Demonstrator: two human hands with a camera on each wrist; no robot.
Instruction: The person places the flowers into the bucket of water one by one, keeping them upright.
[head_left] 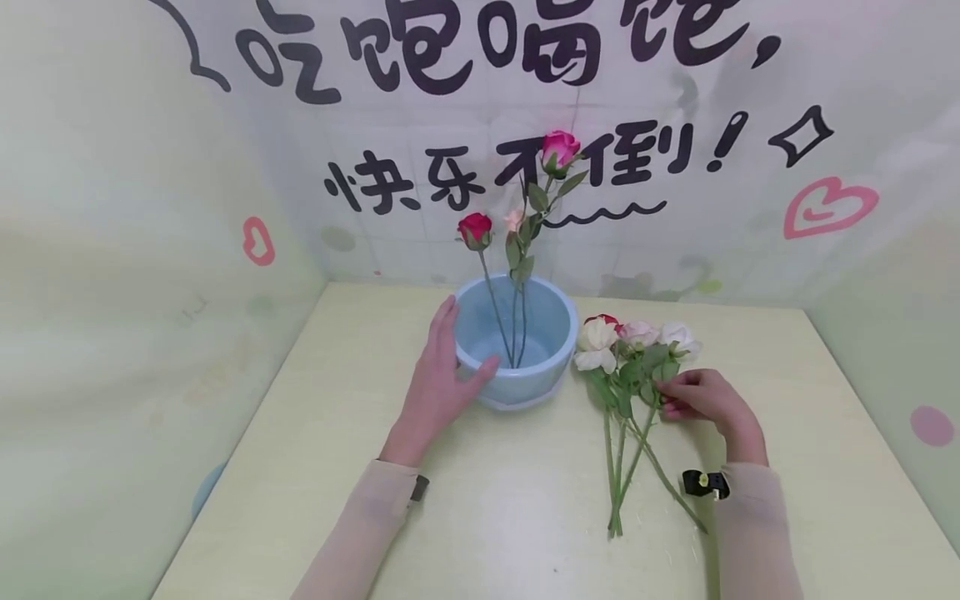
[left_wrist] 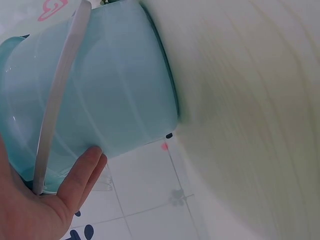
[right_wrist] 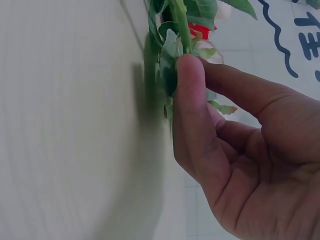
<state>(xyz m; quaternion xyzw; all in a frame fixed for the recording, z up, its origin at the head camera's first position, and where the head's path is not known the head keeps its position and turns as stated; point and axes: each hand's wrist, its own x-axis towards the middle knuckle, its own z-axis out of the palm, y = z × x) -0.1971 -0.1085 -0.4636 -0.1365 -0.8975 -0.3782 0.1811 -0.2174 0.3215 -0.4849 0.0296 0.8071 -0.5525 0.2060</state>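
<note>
A light-blue bucket [head_left: 517, 387] stands on the table, its pale handle [left_wrist: 62, 80] folded down against the outside. Inside it lean a red rose [head_left: 475, 231], a deep-pink rose [head_left: 560, 152] and a pale pink bloom [head_left: 514, 219]. My left hand [head_left: 441, 379] holds the bucket from its left, fingers along the outer wall and thumb at the front rim. To the right lies a bunch with a cream rose [head_left: 597, 343], a pale pink rose [head_left: 639, 333], a white rose [head_left: 678, 337] and a partly hidden red one. My right hand [head_left: 703, 400] pinches a green stem [right_wrist: 182, 25] just below the leaves.
Behind the table [head_left: 330, 533] hangs a white printed cloth [head_left: 465, 108] with black characters, and more cloth closes off both sides. Bare stems [head_left: 615, 492] of the bunch stretch toward the table's front, crossing one another.
</note>
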